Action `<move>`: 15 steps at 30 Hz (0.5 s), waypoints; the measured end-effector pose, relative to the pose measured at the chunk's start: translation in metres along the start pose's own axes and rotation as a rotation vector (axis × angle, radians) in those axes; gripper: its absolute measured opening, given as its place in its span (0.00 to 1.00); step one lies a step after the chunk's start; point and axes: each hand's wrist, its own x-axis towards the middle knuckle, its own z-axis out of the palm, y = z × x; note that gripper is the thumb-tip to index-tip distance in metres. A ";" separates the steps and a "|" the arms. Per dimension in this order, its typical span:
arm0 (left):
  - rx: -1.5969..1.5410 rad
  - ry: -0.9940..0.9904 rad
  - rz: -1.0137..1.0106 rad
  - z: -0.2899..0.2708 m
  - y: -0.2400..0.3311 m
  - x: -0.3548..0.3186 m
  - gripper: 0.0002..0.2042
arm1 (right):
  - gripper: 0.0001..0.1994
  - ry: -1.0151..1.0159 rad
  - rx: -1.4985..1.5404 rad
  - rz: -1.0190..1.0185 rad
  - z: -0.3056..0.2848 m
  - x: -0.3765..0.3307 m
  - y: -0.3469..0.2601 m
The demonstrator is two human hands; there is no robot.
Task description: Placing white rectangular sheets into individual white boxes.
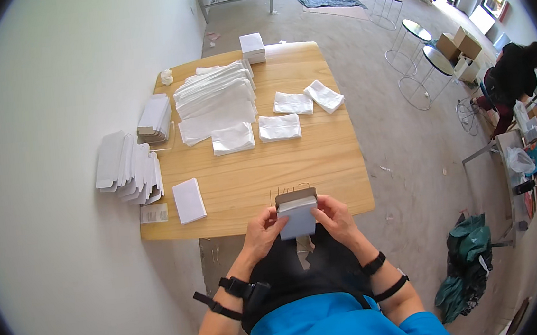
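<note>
Between my two hands, at the near edge of the wooden table [244, 183], is a small white cardboard box [298, 223] with its brown-lined top flap up. A whitish edge shows at the box's mouth; what lies inside is too small to make out. My left hand [263, 234] is closed on the box's left side, and my right hand [336, 220] grips its right side. A flat white box [189, 201] lies on the table to the left. Beyond are small white folded packets [279, 127] and a long overlapping row of white sheets or pouches [215, 98].
Flattened white cartons [127, 168] fan out at the table's left edge, beside a carton stack [154, 117]. A white stack [253, 47] stands at the far edge. Round stools [437, 61] and a dark green bag [470, 245] are on the floor rightward. A person [515, 76] bends at far right.
</note>
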 end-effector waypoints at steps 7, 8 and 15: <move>0.003 0.180 0.209 0.035 0.037 -0.083 0.25 | 0.21 0.062 -0.004 -0.021 0.009 -0.074 -0.064; 0.032 0.162 0.247 0.037 0.034 -0.092 0.23 | 0.20 0.040 -0.019 -0.037 0.007 -0.083 -0.065; 0.104 0.001 0.180 0.036 0.024 -0.135 0.20 | 0.17 -0.096 -0.078 0.009 0.002 -0.126 -0.079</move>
